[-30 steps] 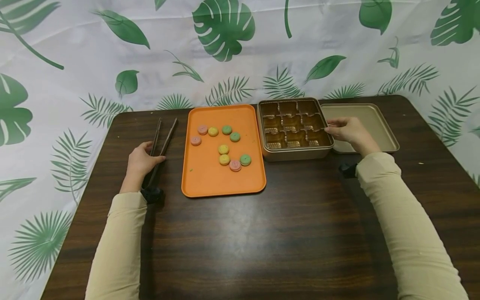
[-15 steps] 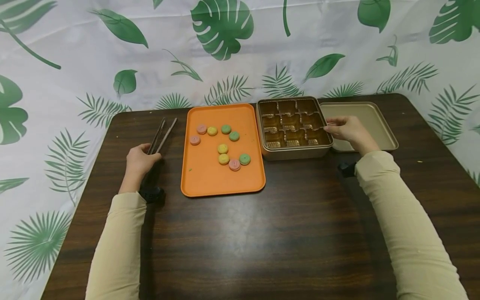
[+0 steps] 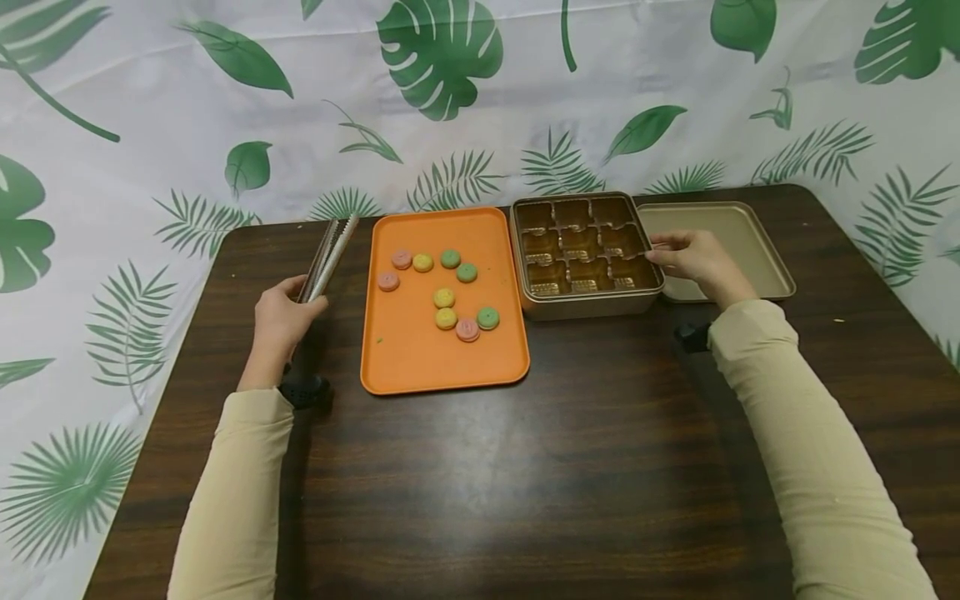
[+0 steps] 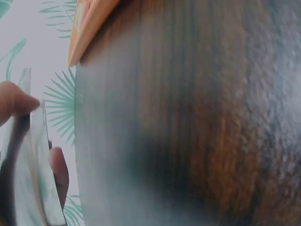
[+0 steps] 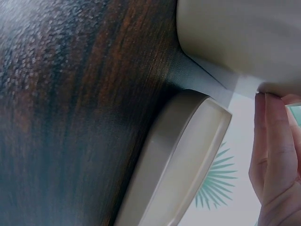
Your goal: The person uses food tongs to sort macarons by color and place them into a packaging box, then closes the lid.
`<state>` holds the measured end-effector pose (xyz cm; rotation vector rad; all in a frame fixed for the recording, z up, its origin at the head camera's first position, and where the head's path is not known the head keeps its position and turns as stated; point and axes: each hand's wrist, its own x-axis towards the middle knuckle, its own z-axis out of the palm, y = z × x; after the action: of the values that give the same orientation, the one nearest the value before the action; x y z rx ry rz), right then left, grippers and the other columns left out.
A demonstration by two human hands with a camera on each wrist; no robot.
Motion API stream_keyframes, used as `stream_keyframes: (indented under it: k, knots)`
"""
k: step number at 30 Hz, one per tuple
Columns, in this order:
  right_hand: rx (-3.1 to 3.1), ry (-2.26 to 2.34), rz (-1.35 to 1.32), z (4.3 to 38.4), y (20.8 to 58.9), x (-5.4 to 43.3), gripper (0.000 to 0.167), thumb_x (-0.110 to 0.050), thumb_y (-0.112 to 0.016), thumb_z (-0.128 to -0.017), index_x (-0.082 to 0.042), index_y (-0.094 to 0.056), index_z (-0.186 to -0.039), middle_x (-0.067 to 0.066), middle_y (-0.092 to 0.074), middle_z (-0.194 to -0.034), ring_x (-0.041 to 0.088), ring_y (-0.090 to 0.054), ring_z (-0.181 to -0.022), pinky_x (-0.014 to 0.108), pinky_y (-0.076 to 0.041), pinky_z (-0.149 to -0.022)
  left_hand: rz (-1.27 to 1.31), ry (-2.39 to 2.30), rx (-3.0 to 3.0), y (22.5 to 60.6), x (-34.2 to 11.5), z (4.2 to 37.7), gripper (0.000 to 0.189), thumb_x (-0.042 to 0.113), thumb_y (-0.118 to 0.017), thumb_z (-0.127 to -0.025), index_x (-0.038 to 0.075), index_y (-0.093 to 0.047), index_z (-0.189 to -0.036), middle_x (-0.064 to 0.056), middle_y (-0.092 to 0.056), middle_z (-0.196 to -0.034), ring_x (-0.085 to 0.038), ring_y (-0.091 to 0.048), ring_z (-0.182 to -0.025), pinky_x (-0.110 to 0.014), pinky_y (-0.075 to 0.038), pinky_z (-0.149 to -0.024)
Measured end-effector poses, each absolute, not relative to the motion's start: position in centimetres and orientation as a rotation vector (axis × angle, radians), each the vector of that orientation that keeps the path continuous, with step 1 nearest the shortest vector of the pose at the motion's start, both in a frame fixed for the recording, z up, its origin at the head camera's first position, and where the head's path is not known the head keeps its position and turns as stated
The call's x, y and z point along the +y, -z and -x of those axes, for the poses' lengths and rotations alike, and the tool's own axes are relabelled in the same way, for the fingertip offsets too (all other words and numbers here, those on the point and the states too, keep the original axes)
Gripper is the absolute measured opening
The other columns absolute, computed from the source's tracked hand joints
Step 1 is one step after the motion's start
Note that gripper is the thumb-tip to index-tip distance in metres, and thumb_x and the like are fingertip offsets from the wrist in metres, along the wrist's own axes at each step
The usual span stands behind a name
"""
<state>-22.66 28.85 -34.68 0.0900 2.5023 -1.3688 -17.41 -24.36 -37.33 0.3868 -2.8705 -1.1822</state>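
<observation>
My left hand [image 3: 286, 314] grips metal tongs [image 3: 338, 252], whose two arms point away and sit close together at the tips. In the left wrist view the thumb and a finger press the tongs [image 4: 35, 165] from both sides, raised off the table. My right hand [image 3: 702, 262] pinches the right rim of a gold tin box [image 3: 588, 309]; its fingertips meet the box's side in the right wrist view. A brown divided insert [image 3: 580, 242] with bare compartments fills the box. Between the hands, an orange tray [image 3: 420, 367] bears several pink, yellow and green macarons [image 3: 444, 297].
A gold lid [image 3: 712, 218] lies to the right of the box, under the right forearm's reach. The dark wooden table [image 3: 487, 492] stretches toward me. Behind it hangs a white cloth [image 3: 300, 50] with green leaves.
The tongs have come up off the table in my left hand, and their arms have drawn closer together. My right hand has stayed at the box's rim.
</observation>
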Motion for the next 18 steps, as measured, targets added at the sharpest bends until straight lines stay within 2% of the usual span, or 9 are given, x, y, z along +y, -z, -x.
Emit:
stream_keyframes:
  k: [9,18]
  knots:
    - [2.493,1.382,-0.097,22.7,34.6,28.8,0.057,-0.022,-0.055,-0.097,0.008,-0.038,-0.142,-0.03,-0.053,-0.082,-0.018,-0.054,-0.075,0.005,-0.047,-0.07,-0.18,1.216,-2.911,36.3,-22.8,17.7,0.062,0.03,-0.066,-0.089,0.004,-0.046,-0.141,-0.023,-0.054,-0.136,-0.04,-0.054,-0.118,-0.051,-0.044,-0.099]
    - [2.482,1.374,-0.11,22.8,34.5,28.9,0.059,-0.023,-0.056,-0.096,0.007,-0.036,-0.143,-0.028,-0.054,-0.085,-0.019,-0.054,-0.075,0.006,-0.047,-0.072,-0.071,1.153,-3.012,35.7,-21.9,17.7,0.062,0.032,-0.067,-0.089,0.005,-0.047,-0.141,-0.024,-0.056,-0.133,-0.04,-0.055,-0.115,-0.052,-0.047,-0.094]
